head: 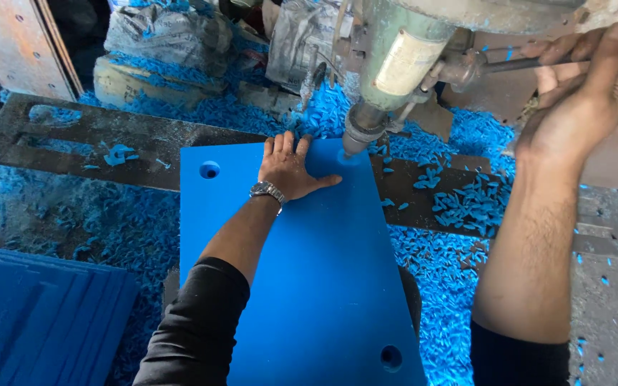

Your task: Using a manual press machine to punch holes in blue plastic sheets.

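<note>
Everywhere blue shavings [459, 268], left hand [289, 170] flat, open on blue panel [323, 286] (drill spindle [361, 129] beside), right hand [581, 93] clenched round lever [516, 64].

The person's left hand [289, 166] lies flat, palm down, fingers pointing away and close together, thumb spread out to the right. A metal watch [267, 191] circles its wrist, and a dark sleeve [194, 329] is pushed up to the elbow. The right hand [581, 93] is raised higher, fingers curled in a closed grip, wrist bent, the bare forearm running up from another dark sleeve.
</note>
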